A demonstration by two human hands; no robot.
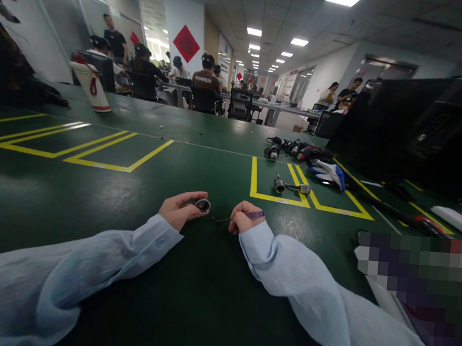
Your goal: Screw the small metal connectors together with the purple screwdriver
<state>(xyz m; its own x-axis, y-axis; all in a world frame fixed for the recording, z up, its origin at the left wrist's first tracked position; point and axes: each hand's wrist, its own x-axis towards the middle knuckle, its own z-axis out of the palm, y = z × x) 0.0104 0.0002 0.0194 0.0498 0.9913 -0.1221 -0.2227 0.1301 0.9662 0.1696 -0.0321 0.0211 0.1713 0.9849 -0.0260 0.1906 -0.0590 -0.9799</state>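
My left hand (180,210) grips a round metal cup-shaped part (203,205) between thumb and fingers, its open, dark hollow facing me. A short gap to the right, my right hand (244,218) is closed on a thin-shafted tool (223,220) that points left toward the cup. A small dark bit shows at the shaft's tip; whether it is attached I cannot tell. Purple material (255,215) shows along the back of this hand, and I cannot tell whether it is the tool's handle. Both hands are above the green table (201,298).
Beyond my right hand, metal parts (293,187) lie inside a yellow-taped box. Farther back are cables with metal fittings (283,147) and a blue-white glove (329,174). A black case (423,119) stands at right, a white cup (92,85) at far left. People sit at desks behind.
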